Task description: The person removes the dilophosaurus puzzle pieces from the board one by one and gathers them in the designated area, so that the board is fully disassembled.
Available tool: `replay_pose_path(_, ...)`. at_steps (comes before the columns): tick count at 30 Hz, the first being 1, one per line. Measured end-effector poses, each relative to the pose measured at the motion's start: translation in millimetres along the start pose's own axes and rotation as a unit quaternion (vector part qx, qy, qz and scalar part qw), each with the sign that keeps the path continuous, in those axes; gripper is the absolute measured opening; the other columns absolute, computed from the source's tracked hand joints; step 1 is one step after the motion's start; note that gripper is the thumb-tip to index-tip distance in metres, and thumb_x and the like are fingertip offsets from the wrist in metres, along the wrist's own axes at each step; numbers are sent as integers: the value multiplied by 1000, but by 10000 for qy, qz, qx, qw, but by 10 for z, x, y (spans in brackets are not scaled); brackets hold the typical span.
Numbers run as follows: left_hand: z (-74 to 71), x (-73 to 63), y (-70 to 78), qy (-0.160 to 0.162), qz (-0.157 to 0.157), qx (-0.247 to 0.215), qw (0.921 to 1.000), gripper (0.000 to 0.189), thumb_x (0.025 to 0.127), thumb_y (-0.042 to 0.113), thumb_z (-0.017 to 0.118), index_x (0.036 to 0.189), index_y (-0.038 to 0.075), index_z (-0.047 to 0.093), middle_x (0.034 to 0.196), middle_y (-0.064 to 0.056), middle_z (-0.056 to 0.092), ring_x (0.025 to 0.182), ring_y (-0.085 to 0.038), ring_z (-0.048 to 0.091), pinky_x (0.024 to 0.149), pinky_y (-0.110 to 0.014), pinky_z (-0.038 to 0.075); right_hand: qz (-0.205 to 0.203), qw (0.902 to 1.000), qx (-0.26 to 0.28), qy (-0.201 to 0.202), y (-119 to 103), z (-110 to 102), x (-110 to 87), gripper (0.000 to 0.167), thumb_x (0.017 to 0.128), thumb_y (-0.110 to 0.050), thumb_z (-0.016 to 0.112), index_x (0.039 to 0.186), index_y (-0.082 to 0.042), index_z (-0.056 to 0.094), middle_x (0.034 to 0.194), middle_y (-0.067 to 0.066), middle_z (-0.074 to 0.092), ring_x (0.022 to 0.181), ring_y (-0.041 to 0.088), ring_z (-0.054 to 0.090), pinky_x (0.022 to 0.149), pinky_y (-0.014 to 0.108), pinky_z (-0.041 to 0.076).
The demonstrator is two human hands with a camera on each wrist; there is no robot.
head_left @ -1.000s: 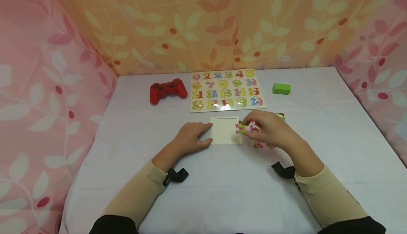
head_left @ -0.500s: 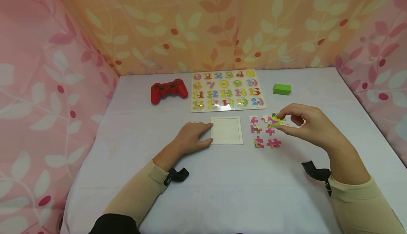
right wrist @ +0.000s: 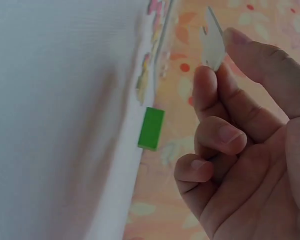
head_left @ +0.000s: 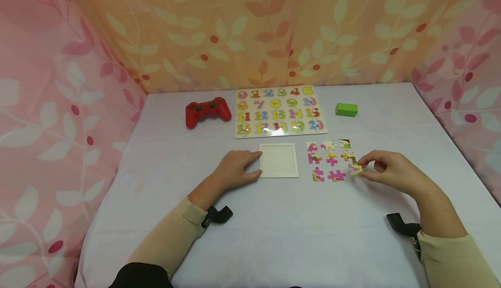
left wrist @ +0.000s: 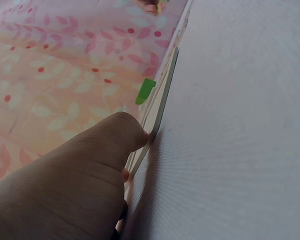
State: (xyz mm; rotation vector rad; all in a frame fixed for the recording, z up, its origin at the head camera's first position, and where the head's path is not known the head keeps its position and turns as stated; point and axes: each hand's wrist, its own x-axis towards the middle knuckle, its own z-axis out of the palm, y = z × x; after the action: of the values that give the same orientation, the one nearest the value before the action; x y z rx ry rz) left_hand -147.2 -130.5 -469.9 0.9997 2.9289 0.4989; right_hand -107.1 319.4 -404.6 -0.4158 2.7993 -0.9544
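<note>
My left hand (head_left: 231,168) rests by a pale square puzzle tray (head_left: 278,162), its thumb and index fingertips touching the left edge. In the left wrist view the thumb lies at the edge of that tray (left wrist: 162,107). To the right, my right hand (head_left: 395,172) pinches a pink and yellow-green jigsaw piece (head_left: 355,169) between thumb and fingers, low beside the other pieces. The right wrist view shows the held piece's (right wrist: 213,44) plain pale back, with the remaining fingers curled. Several loose jigsaw pieces (head_left: 337,175) lie spread in rows between tray and right hand.
Behind the tray lies a number board (head_left: 278,110) with coloured numerals. A red game controller (head_left: 208,110) sits to its left, a green block (head_left: 346,109) to its right. Patterned cloth (head_left: 250,31) hangs around the white table (head_left: 289,231).
My right hand has moved from over the tray's right edge rightward past the loose pieces, then down towards me, carrying the jigsaw piece. My left hand stays at the tray.
</note>
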Motion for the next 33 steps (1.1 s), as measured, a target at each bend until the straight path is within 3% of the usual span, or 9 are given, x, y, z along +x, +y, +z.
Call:
replay_pose_path(8,-7,-2,16,12,88,-44,10000,59,95,44,66,144,12,60,75,8,50,70,-11,46,72,-33,43,565,9959,-193,-674,120,111,55,32,85,-25,84,111,-8,75,78,2,49,77,20,44,61,30,37)
replay_pose_path(13,-28,-3,29,-35,67,-21,10000,60,95,45,66,145,12,60,75,8,50,70,-11,46,71,-33,42,511,9952,-494,-678,131,128,36,34,86,-26,83,114,-7,75,82,1,53,80,21,46,63,31,38)
replay_pose_path(18,-47,-20,37,-108,-52,-82,9999,60,95,44,67,145,12,60,76,8,50,71,-12,47,73,-33,43,376,9961,-572,-552,144,170,37,26,86,-20,82,109,-9,75,83,0,55,78,20,47,63,31,39)
replay_pose_path(23,-20,-17,50,-166,-40,-106,9998,60,95,45,66,145,12,60,81,6,59,73,-11,49,77,-34,46,626,9973,63,-371,311,193,-44,27,89,-27,82,107,-9,73,84,3,57,77,19,47,62,29,39)
replay_pose_path(26,-15,-15,42,-17,-32,-155,9999,58,94,43,68,142,11,62,99,1,71,81,-12,57,84,-37,49,848,9942,628,-203,408,172,-51,33,93,-34,78,108,-6,70,84,7,58,76,18,47,61,29,39)
replay_pose_path(29,-20,-4,31,126,-29,-259,9996,56,93,41,70,139,10,65,117,-2,73,91,-13,62,89,-38,50,1004,9908,900,-104,445,144,-33,39,95,-39,74,111,-4,68,88,10,59,78,19,47,62,30,39)
replay_pose_path(33,-7,31,4,126,-55,-338,9993,53,94,41,69,137,11,66,98,2,73,77,-12,56,75,-33,47,1029,9904,912,-171,439,119,-5,40,98,-40,69,115,-3,68,101,12,62,85,21,46,66,30,41)
